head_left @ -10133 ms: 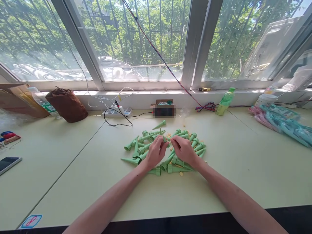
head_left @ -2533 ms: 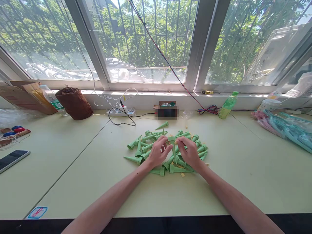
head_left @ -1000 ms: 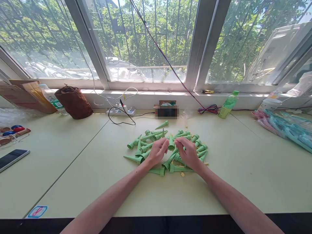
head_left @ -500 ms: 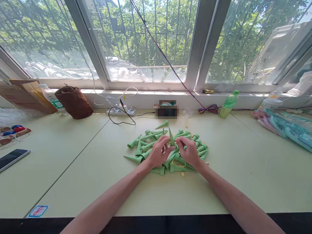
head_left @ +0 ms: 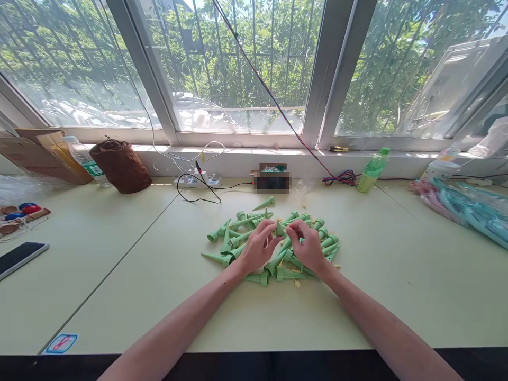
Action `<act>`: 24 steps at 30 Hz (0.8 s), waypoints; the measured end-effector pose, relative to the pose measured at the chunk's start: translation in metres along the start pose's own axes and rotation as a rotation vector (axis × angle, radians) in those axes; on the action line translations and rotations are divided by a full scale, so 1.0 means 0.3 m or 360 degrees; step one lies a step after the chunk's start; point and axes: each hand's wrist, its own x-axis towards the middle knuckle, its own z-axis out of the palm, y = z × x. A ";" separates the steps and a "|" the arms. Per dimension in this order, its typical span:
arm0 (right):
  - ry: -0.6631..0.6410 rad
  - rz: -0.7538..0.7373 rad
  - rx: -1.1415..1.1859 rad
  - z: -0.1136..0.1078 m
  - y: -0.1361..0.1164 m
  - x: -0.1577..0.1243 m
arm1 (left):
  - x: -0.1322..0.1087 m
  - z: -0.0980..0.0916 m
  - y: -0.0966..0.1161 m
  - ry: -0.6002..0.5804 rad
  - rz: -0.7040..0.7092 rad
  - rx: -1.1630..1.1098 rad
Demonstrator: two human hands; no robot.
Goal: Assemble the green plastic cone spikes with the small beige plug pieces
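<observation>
Between my two hands is a green plastic spike (head_left: 280,229), its tapered end tipped away from me so that it looks short. My left hand (head_left: 260,246) has thumb and fingers closed on it from the left. On the other side my right hand (head_left: 305,244) is pinched at its edge; whatever small part those fingertips hold is hidden. Under and around both hands lies a pile of similar green spikes (head_left: 293,274) with ribbed caps. Small pale-yellow pieces (head_left: 297,284) show among them.
One spike (head_left: 264,203) lies apart behind the pile. Farther back are a power strip (head_left: 197,181) with cables, a small box (head_left: 273,181) and a green bottle (head_left: 372,170). A brown bag (head_left: 120,166) and a phone (head_left: 21,259) are at left, plastic-wrapped items (head_left: 464,203) at right.
The spike in my hands has tilted: its point stood upright before and now leans, appearing much shorter. My hands have stayed almost in place.
</observation>
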 end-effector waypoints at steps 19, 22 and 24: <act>0.0133 -0.0118 -0.0083 -0.003 -0.012 -0.003 | 0.009 -0.007 0.013 -0.0145 -0.0381 0.0048; 0.0022 -0.0176 -0.0046 0.002 -0.014 -0.007 | 0.009 -0.009 0.013 -0.0237 -0.0371 0.0007; -0.0009 -0.0172 -0.0027 0.003 -0.014 -0.008 | 0.010 -0.010 0.013 -0.0246 -0.0365 -0.0006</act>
